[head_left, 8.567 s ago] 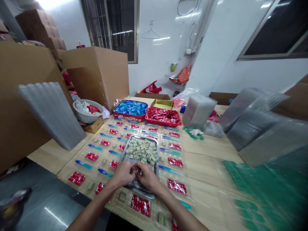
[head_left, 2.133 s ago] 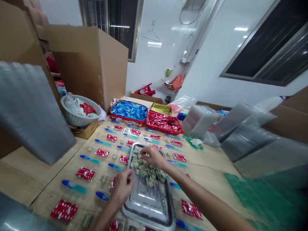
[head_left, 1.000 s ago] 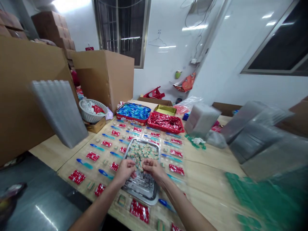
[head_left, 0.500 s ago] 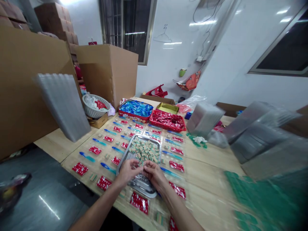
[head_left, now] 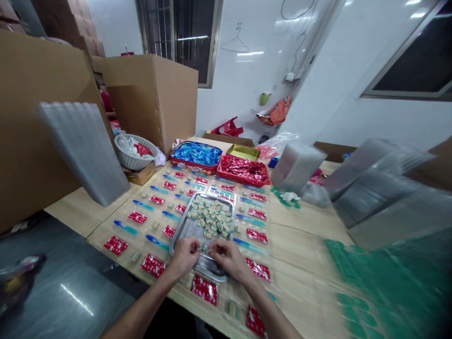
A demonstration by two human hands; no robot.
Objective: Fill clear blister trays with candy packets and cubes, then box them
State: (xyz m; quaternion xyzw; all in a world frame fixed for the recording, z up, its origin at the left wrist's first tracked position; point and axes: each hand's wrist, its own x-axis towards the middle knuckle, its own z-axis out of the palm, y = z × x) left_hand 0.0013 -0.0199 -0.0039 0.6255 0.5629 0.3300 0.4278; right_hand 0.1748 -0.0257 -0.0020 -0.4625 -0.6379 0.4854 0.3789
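Well left of the metal tray (head_left: 192, 230), a dark bundle (head_left: 19, 282) on the floor (head_left: 81, 273) is cut off by the view and too blurred to name. A large cardboard box (head_left: 42, 136), also cut off, stands farther back on that side, partly hidden by a tall clear stack (head_left: 86, 150) with smeared layers. The bench (head_left: 68, 207) ends in a slanting edge left of the tray. Inside that edge, red packets (head_left: 137, 217) and long blue pieces (head_left: 143, 205) sit in rows up to the tray with narrow gaps; their clear casings are hard to make out.

The left hand (head_left: 183, 256) is over the tray's near left part, its fingers bent close together. Striped blocks (head_left: 211, 216) are heaped in the tray's far half. Nearer, between the hands, a small greenish piece shows; I cannot tell which fingers, if any, pinch it. The right hand (head_left: 229, 256) hides part of the tray's right rim, fingers curled inward, tips unclear.

Right of the tray, past another packet column, a broad strip of wood reaches the green pieces (head_left: 384, 273), blurred and cut off.
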